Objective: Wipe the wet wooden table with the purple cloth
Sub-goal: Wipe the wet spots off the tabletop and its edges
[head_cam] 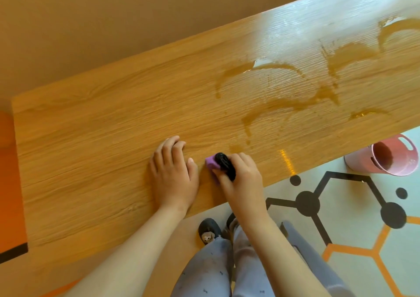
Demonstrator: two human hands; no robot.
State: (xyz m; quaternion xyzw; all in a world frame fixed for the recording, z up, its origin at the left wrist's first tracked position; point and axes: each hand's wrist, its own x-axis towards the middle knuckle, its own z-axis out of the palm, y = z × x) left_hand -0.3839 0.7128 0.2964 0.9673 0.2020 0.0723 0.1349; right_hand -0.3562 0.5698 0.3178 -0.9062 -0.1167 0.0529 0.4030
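Note:
The wooden table (pixel 95 124) runs from lower left to upper right, with curved streaks of water (pixel 279 106) across its right half. My right hand (pixel 241 178) is closed on a small purple cloth (pixel 211 162) with a black part on top, pressed to the tabletop near the front edge. My left hand (pixel 172 174) lies flat on the wood just left of the cloth, fingers together, holding nothing. Most of the cloth is hidden under my right fingers.
A pink bucket (pixel 384 158) stands on the floor beyond the table's right front edge. The floor (pixel 341 206) has black and orange hexagon markings. My legs and a slipper (pixel 208 231) are below the table edge. An orange surface (pixel 11 183) borders the left.

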